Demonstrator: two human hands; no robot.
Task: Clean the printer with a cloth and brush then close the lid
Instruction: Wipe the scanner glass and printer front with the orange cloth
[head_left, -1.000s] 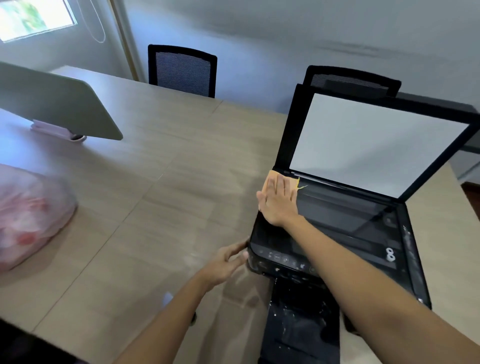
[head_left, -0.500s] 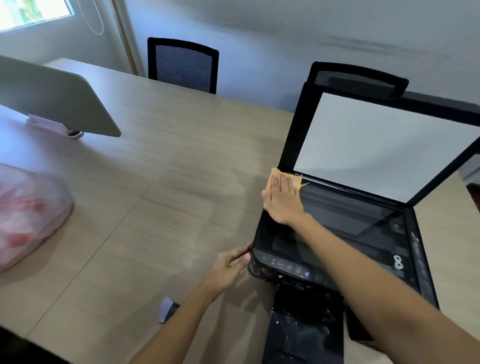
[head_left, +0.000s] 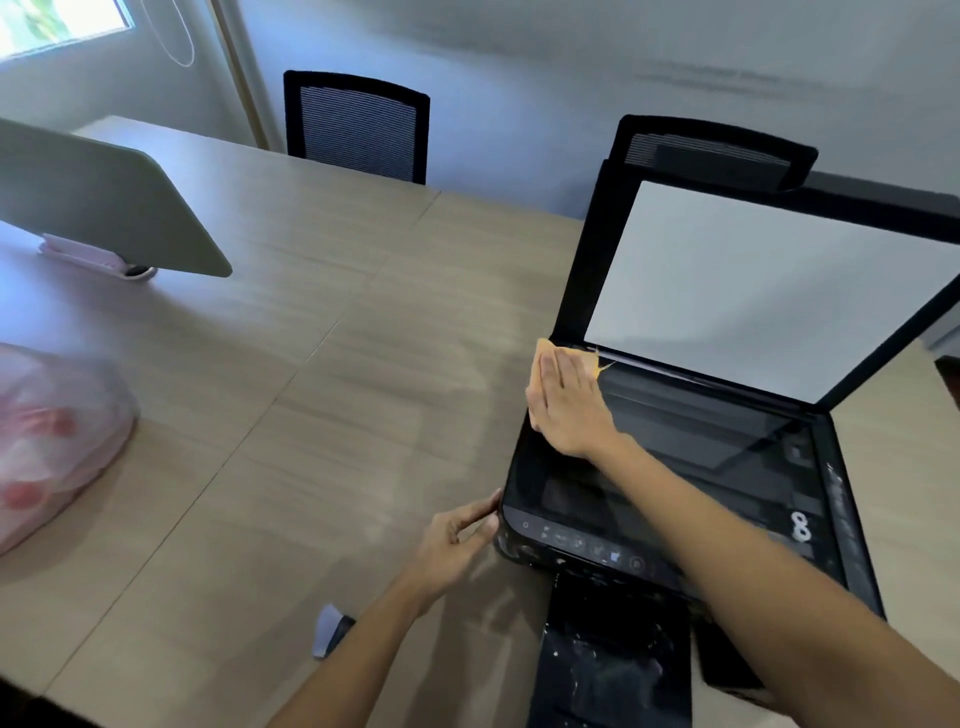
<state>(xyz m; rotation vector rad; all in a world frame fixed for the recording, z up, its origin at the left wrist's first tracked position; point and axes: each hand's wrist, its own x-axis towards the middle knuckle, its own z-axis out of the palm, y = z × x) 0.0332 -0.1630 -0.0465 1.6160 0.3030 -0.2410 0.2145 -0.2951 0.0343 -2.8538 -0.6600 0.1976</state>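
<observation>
A black printer (head_left: 717, 457) stands on the wooden table (head_left: 311, 415) at the right, its scanner lid (head_left: 753, 280) raised with a white inner pad. My right hand (head_left: 566, 405) lies flat on an orange cloth (head_left: 545, 347), pressing it on the far left corner of the scanner glass. Only the cloth's edges show past my fingers. My left hand (head_left: 457, 540) rests against the printer's front left corner, fingers touching the casing. The dusty paper output tray (head_left: 618, 654) sticks out at the front. No brush is in sight.
A tilted tablet or screen on a stand (head_left: 104, 208) is at the far left. A pink plastic bag (head_left: 47, 441) lies at the left edge. A small pale and dark object (head_left: 332, 631) sits near my left forearm. Two black mesh chairs (head_left: 358, 124) stand behind the table.
My right hand with the cloth has stayed near the far left corner of the glass, shifting only slightly. The left hand keeps to the printer's front corner. The camera view drifted a little.
</observation>
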